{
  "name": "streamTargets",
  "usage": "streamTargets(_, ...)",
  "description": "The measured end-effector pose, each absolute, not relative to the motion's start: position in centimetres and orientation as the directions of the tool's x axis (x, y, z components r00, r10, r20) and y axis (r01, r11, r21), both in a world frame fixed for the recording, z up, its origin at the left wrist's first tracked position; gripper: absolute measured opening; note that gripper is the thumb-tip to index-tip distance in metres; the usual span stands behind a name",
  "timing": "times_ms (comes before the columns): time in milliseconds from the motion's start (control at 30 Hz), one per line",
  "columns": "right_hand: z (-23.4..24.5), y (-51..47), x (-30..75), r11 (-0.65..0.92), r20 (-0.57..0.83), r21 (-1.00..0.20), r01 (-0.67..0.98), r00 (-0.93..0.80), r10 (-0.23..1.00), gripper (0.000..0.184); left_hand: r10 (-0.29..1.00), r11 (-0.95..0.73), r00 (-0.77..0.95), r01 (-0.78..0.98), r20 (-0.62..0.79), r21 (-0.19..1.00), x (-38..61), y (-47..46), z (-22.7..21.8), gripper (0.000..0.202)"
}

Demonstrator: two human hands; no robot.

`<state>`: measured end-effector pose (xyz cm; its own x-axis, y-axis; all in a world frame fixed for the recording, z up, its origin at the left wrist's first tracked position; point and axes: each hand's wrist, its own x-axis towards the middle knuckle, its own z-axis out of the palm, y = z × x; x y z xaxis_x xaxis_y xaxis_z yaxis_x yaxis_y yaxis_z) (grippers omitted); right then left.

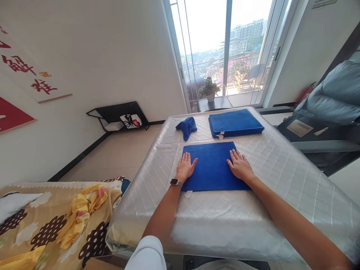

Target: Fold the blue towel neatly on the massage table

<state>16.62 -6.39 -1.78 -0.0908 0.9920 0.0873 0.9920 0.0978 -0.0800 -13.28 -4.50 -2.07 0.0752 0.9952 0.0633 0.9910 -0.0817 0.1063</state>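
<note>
A blue towel [212,168] lies flat as a rectangle on the table, with a white tag at its near left corner. My left hand [185,167] rests on its left edge, fingers stretched out and a watch on the wrist. On the right edge lies my right hand [239,165], flat with its fingers apart. Beyond it, a neat stack of blue towels [236,122] sits toward the table's far right, a white tag showing at its front. To the left of that stack is a crumpled blue cloth [188,127].
A silver quilted cover [146,195] drapes the table. At the left is a bed [42,225] with a yellow cloth [81,213] on it. A grey-blue armchair [332,97] stands close on the right. Past the far edge, a potted plant [210,92] sits on a chair.
</note>
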Motion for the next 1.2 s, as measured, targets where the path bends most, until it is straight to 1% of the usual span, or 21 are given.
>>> streamTargets(67, -1.6, -6.4, 16.7, 0.106, 0.089, -0.057, 0.993, -0.101, 0.991, 0.068, 0.994, -0.091, 0.085, 0.99, 0.065, 0.108, -13.3, -4.4, -2.1, 0.085)
streamTargets(167, -1.1, -5.3, 16.9, 0.129, 0.051, -0.046, 0.991, -0.126, 0.991, 0.068, 0.993, -0.107, 0.1, 0.988, 0.062, 0.116, -13.6, -4.3, -2.1, 0.086)
streamTargets(333, -0.2, -0.4, 17.0, 0.114, 0.003, -0.098, 0.989, -0.114, 0.993, 0.07, 0.993, -0.11, 0.103, 0.985, 0.061, 0.132, -13.7, -4.3, -2.2, 0.086)
streamTargets(500, -1.4, 2.6, 17.0, 0.114, -0.019, -0.141, 0.983, -0.117, 0.993, 0.073, 0.992, -0.112, 0.102, 0.984, 0.078, 0.139, -13.7, -4.1, -2.6, 0.086)
streamTargets(567, -2.2, 2.6, 17.1, 0.12, 0.002, -0.145, 0.982, -0.121, 0.993, 0.073, 0.995, -0.08, 0.068, 0.985, 0.08, 0.153, -14.4, -3.8, -2.8, 0.085)
streamTargets(667, -2.7, 2.2, 17.2, 0.12, 0.029, -0.155, 0.981, -0.117, 0.993, 0.072, 0.995, 0.056, -0.073, 0.977, 0.073, 0.204, -16.5, -3.1, -2.8, 0.08)
streamTargets(733, -2.6, 2.0, 17.1, 0.111, 0.04, -0.165, 0.98, -0.106, 0.994, 0.072, 0.983, 0.106, -0.14, 0.962, 0.121, 0.252, -17.9, -3.0, -2.4, 0.076)
streamTargets(800, -2.4, 1.9, 17.0, 0.106, 0.048, -0.179, 0.978, -0.099, 0.994, 0.072, 0.96, 0.066, -0.143, 0.951, 0.241, 0.302, -18.4, -3.0, -1.6, 0.072)
streamTargets(867, -2.3, 1.9, 16.9, 0.106, 0.052, -0.193, 0.976, -0.098, 0.994, 0.071, 0.932, -0.031, -0.09, 0.946, 0.352, 0.324, -17.2, -3.3, -0.6, 0.067)
streamTargets(900, -2.3, 1.9, 16.9, 0.108, 0.054, -0.199, 0.974, -0.099, 0.994, 0.071, 0.926, -0.092, -0.035, 0.945, 0.375, 0.315, -15.9, -3.4, -0.1, 0.065)
streamTargets(933, -2.3, 1.9, 16.9, 0.111, 0.058, -0.205, 0.973, -0.101, 0.993, 0.071, 0.927, -0.16, 0.043, 0.944, 0.373, 0.29, -14.1, -3.5, 0.3, 0.063)
streamTargets(1000, -2.3, 1.9, 16.9, 0.115, 0.067, -0.214, 0.97, -0.103, 0.992, 0.07, 0.916, -0.324, 0.252, 0.924, 0.313, 0.203, -9.5, -3.4, 1.0, 0.059)
streamTargets(1067, -2.3, 1.7, 17.0, 0.114, 0.081, -0.216, 0.97, -0.098, 0.992, 0.069, 0.863, -0.474, 0.436, 0.873, 0.255, 0.115, -4.1, -2.7, 1.4, 0.059)
streamTargets(1133, -2.3, 1.6, 17.2, 0.117, 0.087, -0.205, 0.972, -0.101, 0.991, 0.067, 0.812, -0.563, 0.526, 0.821, 0.252, 0.101, 0.8, -1.3, 1.4, 0.06)
streamTargets(1200, -2.3, 1.4, 17.4, 0.146, 0.082, -0.181, 0.973, -0.133, 0.988, 0.067, 0.783, -0.607, 0.56, 0.783, 0.272, 0.135, 4.6, 0.4, 1.2, 0.059)
